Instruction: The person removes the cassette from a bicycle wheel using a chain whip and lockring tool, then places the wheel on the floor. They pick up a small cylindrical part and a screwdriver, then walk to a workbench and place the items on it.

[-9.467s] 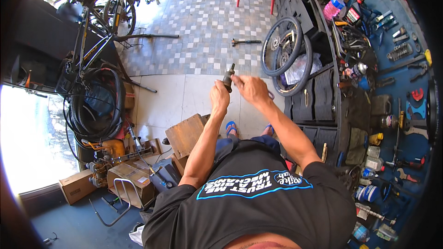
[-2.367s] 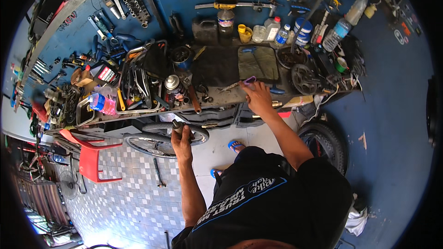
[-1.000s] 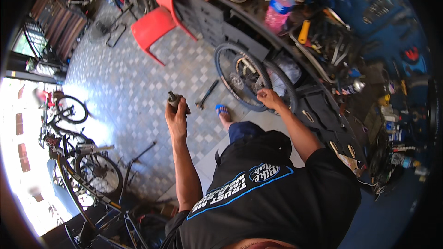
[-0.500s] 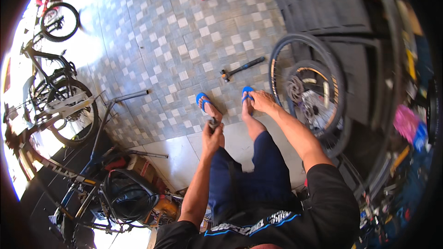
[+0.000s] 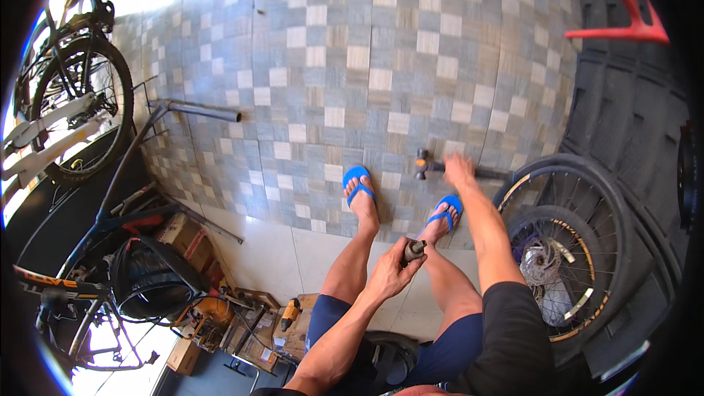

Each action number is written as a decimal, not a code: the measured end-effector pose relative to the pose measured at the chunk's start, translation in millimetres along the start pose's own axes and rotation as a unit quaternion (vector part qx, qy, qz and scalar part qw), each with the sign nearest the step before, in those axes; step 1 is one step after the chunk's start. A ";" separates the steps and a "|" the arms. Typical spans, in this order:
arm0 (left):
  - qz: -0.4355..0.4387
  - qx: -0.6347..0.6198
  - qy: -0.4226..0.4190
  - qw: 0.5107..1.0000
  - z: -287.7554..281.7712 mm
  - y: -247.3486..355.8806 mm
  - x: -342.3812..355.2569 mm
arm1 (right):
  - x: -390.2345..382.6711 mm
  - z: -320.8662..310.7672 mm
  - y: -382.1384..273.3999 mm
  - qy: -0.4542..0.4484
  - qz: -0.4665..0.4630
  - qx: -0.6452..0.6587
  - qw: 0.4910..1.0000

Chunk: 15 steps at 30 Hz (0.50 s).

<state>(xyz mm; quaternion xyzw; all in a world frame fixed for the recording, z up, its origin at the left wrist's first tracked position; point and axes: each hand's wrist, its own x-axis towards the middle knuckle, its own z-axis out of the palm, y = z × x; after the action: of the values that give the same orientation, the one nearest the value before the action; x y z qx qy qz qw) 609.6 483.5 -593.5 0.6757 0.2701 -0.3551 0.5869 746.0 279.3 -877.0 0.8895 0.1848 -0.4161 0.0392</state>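
A small dark cylindrical part is kept clamped in the grip of the left hand, near the picture's middle, above the knees; at about 1 o'clock from it a hammer lies on the tiled floor, and the right hand is lowered over its handle, fingers spread, not closed on it yet; the step in hand is judged to be picking up the hammer; a firm closing around the handle is called for next; blue sandals are seen at 11 o'clock, a bicycle wheel at 3 o'clock.
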 end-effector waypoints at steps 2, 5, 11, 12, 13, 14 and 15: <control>0.013 -0.030 0.057 0.998 -13.0 -2.1 -14.9 | -34.9 -39.9 -43.3 -0.102 0.016 0.085 0.991; 0.026 -0.049 0.068 0.996 -23.6 6.3 -50.4 | -118.9 -97.2 -44.6 -0.142 0.113 0.205 0.962; 0.163 -0.015 0.096 0.982 -129.8 141.3 -151.7 | -300.5 -276.5 -24.5 -0.090 0.180 0.278 0.939; 0.228 -0.004 0.127 0.965 -152.1 166.6 -156.7 | -321.7 -310.1 -24.0 -0.049 0.175 0.278 0.943; 0.202 -0.044 0.109 0.972 -175.1 191.8 -158.5 | -347.1 -341.5 -24.6 -0.013 0.170 0.277 0.946; 0.216 -0.064 0.097 0.969 -200.2 233.1 -163.4 | -370.9 -373.9 -22.0 0.024 0.170 0.271 0.947; 0.240 -0.065 0.115 0.962 -225.1 276.4 -165.0 | -390.1 -404.1 -25.2 0.063 0.156 0.289 0.942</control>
<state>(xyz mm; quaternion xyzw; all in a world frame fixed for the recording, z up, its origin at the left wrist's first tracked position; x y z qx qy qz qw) 763.1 668.1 -282.6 0.7171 0.1881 -0.1054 0.6628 801.7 277.5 -317.6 0.9045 -0.0827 -0.3837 -0.1667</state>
